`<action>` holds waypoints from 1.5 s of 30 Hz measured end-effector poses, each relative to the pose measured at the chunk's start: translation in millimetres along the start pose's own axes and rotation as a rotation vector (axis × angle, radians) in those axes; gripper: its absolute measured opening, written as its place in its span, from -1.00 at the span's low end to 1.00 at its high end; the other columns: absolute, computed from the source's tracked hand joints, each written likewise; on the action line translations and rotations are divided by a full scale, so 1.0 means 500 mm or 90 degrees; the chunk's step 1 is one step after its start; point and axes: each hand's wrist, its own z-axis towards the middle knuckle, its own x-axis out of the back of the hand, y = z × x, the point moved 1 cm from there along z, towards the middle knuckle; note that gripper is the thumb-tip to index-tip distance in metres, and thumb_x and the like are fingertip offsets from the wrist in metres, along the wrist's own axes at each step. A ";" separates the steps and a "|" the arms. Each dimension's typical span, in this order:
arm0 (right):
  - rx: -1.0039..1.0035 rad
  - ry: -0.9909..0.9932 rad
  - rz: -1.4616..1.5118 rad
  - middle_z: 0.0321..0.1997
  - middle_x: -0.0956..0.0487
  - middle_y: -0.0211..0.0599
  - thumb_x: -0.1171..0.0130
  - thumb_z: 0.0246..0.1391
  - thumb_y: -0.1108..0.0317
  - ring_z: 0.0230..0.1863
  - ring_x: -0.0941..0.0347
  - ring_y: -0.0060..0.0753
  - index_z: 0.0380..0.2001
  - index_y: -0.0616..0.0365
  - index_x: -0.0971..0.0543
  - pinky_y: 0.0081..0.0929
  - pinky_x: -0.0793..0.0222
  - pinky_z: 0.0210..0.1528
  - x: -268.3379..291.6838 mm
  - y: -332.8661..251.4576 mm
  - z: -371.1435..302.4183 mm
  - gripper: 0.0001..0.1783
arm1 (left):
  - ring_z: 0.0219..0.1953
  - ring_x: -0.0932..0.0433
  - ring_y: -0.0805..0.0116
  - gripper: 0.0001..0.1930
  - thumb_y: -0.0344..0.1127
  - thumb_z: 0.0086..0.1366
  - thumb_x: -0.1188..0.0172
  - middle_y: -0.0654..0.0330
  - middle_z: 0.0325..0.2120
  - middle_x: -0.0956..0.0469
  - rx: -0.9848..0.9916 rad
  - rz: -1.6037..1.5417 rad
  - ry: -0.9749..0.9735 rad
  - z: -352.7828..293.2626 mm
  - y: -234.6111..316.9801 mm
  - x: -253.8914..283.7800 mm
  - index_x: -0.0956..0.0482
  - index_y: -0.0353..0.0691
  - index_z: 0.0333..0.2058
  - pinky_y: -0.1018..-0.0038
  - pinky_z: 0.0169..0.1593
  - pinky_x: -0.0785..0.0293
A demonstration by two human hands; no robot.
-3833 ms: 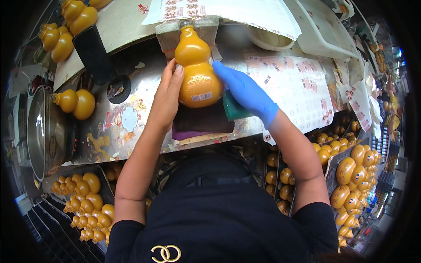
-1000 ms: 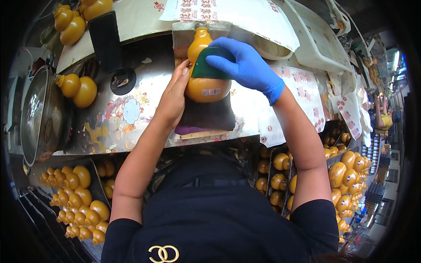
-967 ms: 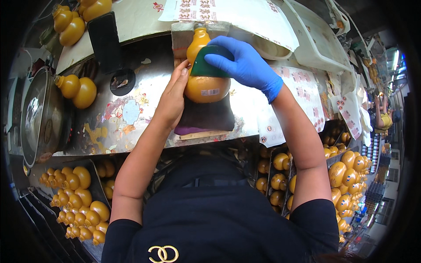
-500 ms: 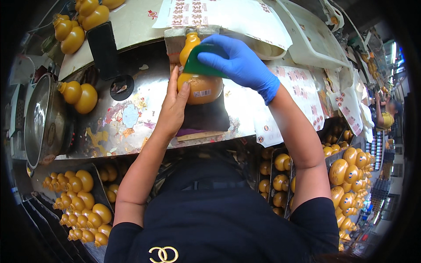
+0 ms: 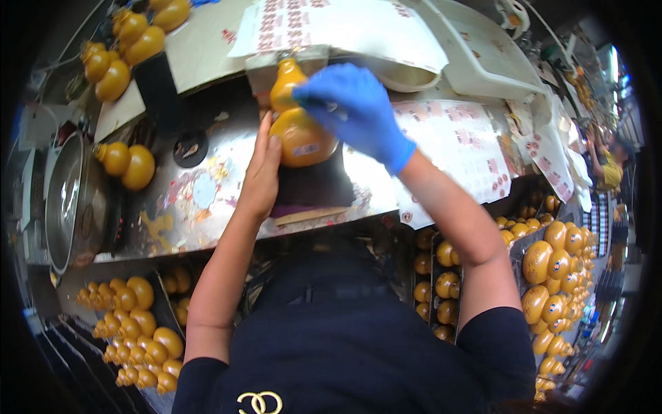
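My bare left hand (image 5: 261, 169) cups the lower left side of 1 yellow gourd (image 5: 301, 143) at the metal bench (image 5: 376, 185), fingers lying along its edge and thumb against its near face, a grasp from that side alone. My right hand (image 5: 348, 114), in a blue glove, is over the gourd's waist from the right, fingers bent and blurred by motion; a trace of dark green shows at the fingertips, but I cannot tell whether they are clenched on anything. The gourd lies between my 2 hands, neck pointing away from me toward a pale block (image 5: 261, 67), its broad end toward me over a dark cloth (image 5: 310, 186). A small white label is on the broad end, clear of my fingers.

To the left are 1 more gourd (image 5: 138, 168), a metal pan (image 5: 69, 200) and a dark slab (image 5: 156, 84); to the right, printed sheets (image 5: 441, 138) and a white tub (image 5: 493, 83). Stacked gourds (image 5: 141, 338) fill the space below the bench on both sides. A person in yellow (image 5: 610, 172) is at far right.
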 end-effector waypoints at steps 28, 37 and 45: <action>-0.714 0.012 -0.202 0.01 -0.53 0.03 -0.09 -0.01 0.09 0.03 -0.46 0.02 -0.09 0.14 -0.60 -0.29 -0.34 0.10 0.112 0.659 -0.050 -0.53 | 0.28 -0.07 -0.14 -0.12 -0.49 0.03 -0.32 -0.15 0.23 -0.05 -0.528 0.941 0.022 -0.009 -0.068 -0.004 0.02 -0.26 0.28 0.13 0.32 0.01; -0.826 -0.122 0.011 0.05 -0.53 -0.04 -0.52 -0.39 0.13 0.01 -0.50 -0.14 0.07 0.18 -0.50 -0.25 -0.39 0.04 0.114 0.855 -0.003 -0.16 | 0.24 -0.13 -0.14 -0.12 -0.53 -0.05 -0.33 -0.17 0.20 -0.07 -0.519 0.930 0.024 -0.009 -0.076 0.009 -0.03 -0.26 0.24 0.13 0.28 -0.07; -0.730 -0.380 -0.231 -0.04 -0.58 -0.13 -0.36 -0.18 0.17 -0.03 -0.51 -0.06 -0.15 0.14 -0.62 -0.19 -0.39 0.04 0.118 0.818 0.080 -0.53 | 0.23 -0.13 -0.17 -0.13 -0.49 -0.01 -0.33 -0.18 0.20 -0.08 -0.535 0.941 0.056 -0.013 -0.080 0.012 -0.01 -0.26 0.24 0.11 0.27 -0.05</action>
